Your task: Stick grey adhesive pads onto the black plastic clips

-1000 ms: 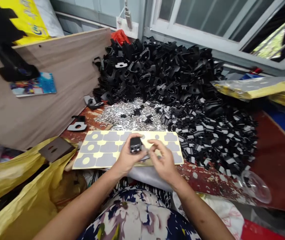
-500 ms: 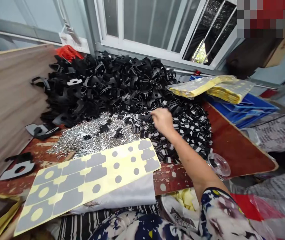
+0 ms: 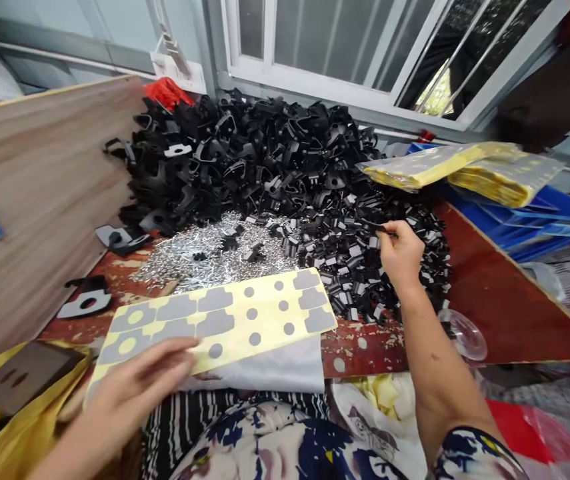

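Note:
My left hand [image 3: 147, 377] reaches in from the lower left, slightly blurred, with fingers stretched out and the thumb apart. Beneath it lies a yellow sheet of grey stickers [image 3: 267, 303], cut in tab shapes and dots; whether the hand touches the sheet I cannot tell. My right hand [image 3: 401, 253] is closed in a pinch over the heap of small black and grey plastic parts [image 3: 347, 263]. A small black plastic part [image 3: 389, 231] shows at its fingertips, half hidden. Left of this heap is a pile of shiny metal pins or screws [image 3: 189, 257].
Larger black plastic pieces [image 3: 265, 147] are heaped by the window. On the right, bagged yellow sticker sheets [image 3: 489, 173] rest over a blue crate [image 3: 539, 223]. A clear round lid or dish [image 3: 465, 335] lies near my right forearm. A wooden board [image 3: 49, 200] stands at left.
My left hand has come into view over the sticker sheet. My right hand has moved right across the small parts and now pinches one. The view has shifted left.

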`<act>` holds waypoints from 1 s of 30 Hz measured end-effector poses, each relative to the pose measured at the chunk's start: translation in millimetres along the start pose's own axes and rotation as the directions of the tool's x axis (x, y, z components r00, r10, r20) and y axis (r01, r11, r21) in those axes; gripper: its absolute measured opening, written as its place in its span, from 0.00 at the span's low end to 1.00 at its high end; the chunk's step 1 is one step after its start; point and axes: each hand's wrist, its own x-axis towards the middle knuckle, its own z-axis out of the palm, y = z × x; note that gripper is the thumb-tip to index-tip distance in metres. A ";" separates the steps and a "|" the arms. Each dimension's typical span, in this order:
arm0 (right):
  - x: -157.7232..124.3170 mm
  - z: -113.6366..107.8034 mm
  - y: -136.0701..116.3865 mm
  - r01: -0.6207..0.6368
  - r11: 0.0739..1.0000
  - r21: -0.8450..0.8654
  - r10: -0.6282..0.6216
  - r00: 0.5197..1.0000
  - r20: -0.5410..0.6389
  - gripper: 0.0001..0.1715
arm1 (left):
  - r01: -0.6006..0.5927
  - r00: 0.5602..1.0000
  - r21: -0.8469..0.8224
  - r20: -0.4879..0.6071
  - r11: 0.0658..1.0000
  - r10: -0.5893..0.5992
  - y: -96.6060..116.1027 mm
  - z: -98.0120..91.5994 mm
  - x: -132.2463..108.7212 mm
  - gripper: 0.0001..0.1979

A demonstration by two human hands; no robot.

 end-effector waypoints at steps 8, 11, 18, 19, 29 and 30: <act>-126.5 53.2 -143.1 0.258 0.646 0.718 -0.603 0.750 0.273 0.19 | 0.262 0.903 -0.683 0.424 0.682 0.078 5.5 60.6 64.8 0.49; -159.7 71.4 -170.1 0.001 0.774 0.633 -0.328 0.856 0.400 0.17 | 0.062 0.985 -0.676 0.160 0.734 0.065 5.2 24.2 83.1 0.37; -203.1 93.1 -213.5 -0.128 0.809 0.574 -0.352 0.676 0.648 0.17 | 0.115 0.986 -0.596 0.164 0.794 -0.020 -10.7 -0.1 130.1 0.33; -206.6 96.5 -214.3 -0.107 0.833 0.542 -0.330 0.692 0.643 0.17 | 0.154 0.977 -0.584 0.208 0.797 -0.037 -14.8 7.0 136.4 0.33; -176.8 84.5 -212.8 -0.655 0.612 0.443 -0.312 0.315 0.897 0.13 | 0.268 0.943 -0.553 0.317 0.789 -0.098 -29.3 24.8 164.2 0.38; -170.1 72.7 -217.3 -0.722 0.545 0.426 -0.406 0.217 0.888 0.14 | 0.272 0.943 -0.555 0.318 0.786 -0.101 -28.8 23.6 164.5 0.38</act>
